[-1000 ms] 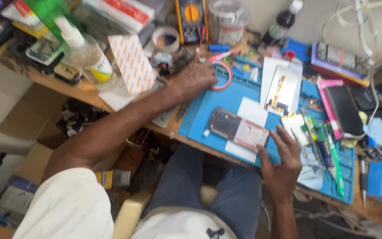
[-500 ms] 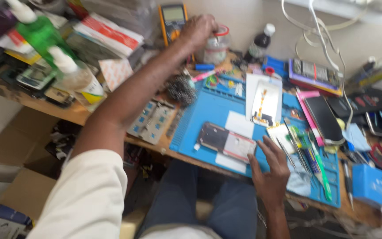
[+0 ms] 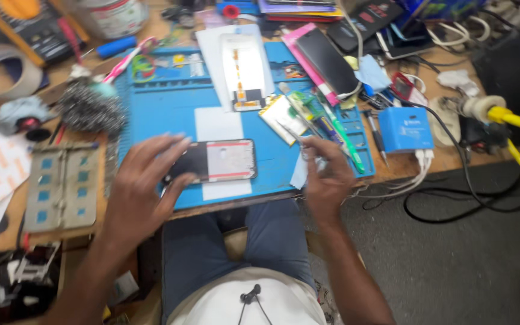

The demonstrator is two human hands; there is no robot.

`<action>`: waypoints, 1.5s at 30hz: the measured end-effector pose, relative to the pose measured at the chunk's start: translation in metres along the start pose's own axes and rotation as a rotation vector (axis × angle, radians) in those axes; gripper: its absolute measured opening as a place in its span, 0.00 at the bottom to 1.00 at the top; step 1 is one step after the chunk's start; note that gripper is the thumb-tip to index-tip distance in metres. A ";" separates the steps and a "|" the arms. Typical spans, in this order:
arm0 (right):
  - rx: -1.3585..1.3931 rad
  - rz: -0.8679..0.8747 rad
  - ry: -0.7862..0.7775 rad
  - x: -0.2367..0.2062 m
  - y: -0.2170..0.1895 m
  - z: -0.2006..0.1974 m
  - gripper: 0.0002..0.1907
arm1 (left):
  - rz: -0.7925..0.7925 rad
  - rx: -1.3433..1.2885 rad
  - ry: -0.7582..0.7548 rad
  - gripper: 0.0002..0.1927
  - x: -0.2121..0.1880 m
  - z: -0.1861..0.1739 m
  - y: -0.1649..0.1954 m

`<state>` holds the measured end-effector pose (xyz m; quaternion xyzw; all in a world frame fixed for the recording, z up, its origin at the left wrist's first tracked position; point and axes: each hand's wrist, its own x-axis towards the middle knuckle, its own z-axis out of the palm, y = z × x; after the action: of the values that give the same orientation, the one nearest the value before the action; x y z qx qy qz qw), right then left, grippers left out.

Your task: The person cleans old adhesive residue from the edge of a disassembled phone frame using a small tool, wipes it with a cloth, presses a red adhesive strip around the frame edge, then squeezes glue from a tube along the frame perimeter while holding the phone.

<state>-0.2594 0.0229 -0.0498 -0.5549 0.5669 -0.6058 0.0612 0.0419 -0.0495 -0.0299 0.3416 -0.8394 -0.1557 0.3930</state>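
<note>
The left hand [image 3: 142,183], grip open, covers the opened dark rectangular phone [image 3: 215,161] at nine o'clock; the right hand [image 3: 326,174] pinches thin metal tweezers [image 3: 293,131].

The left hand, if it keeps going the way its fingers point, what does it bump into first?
The left hand points right, across the blue mat. Its fingertips already sit at the dark end of the opened phone, so that probably comes first, though the blur hides whether they touch it yet.

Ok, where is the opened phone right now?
In the head view the opened phone lies on the blue mat near its front edge, under the left hand's fingertips, left of the right hand.
</note>
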 end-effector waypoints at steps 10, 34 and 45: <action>-0.647 0.014 -0.329 0.056 0.016 -0.074 0.17 | -0.152 -0.052 0.219 0.23 -0.036 0.022 -0.009; -0.628 0.084 -0.459 0.093 0.053 -0.065 0.24 | -0.144 -0.129 0.270 0.24 -0.028 0.017 -0.008; -0.537 -0.389 -0.214 -0.003 0.052 -0.038 0.16 | -0.257 0.120 0.343 0.14 0.003 -0.093 -0.072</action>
<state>-0.3158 0.0303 -0.0809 -0.7092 0.5800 -0.3738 -0.1447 0.1442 -0.1024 -0.0071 0.4900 -0.7177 -0.0937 0.4858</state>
